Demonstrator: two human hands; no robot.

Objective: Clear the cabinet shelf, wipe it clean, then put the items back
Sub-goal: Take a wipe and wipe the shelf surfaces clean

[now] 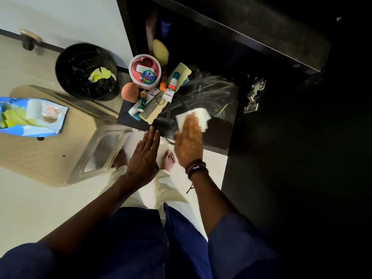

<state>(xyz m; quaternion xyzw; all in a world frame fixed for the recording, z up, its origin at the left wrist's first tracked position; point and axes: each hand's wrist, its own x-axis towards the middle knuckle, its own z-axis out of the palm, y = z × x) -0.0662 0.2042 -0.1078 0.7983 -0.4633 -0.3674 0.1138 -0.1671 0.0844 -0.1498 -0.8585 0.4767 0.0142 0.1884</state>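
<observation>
The right hand, fingers straight and together, presses the white wipe flat on the black shelf, with the left hand spread and empty at the wipe's 8 o'clock and the toiletries at 10 o'clock.

We see right hand flat on white wipe pressing dark shelf, left hand open at shelf edge, toiletries piled left, black bin beside.
</observation>
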